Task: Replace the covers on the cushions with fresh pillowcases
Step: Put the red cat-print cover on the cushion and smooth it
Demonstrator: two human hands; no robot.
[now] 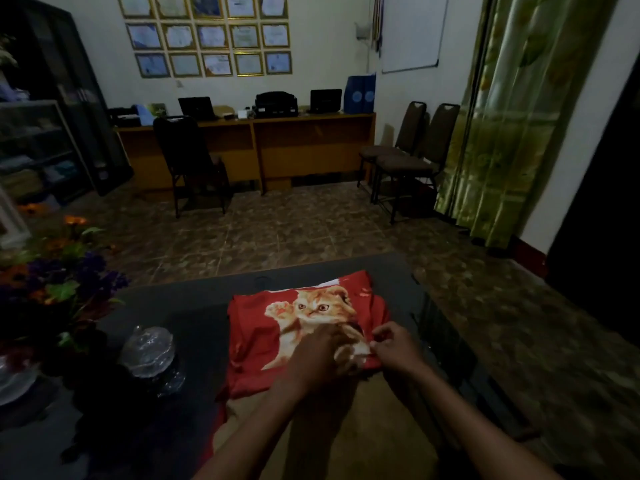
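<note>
Pretty dim room overall. Cream back wall (329, 74) has a grid of framed certificates (207, 34) top center, whiteboard (412, 32) to the right of them. Long wooden counter (249, 147) sits below with a printer (276, 103) and two laptops on it. Brown tiled floor (277, 230), two stacked-style chairs (408, 150) center right, green curtain (512, 116) far right, dark glass cabinet (52, 109) upper left.

Single head cam, looks fwd and down, close over table (180, 306), room beyond
</note>
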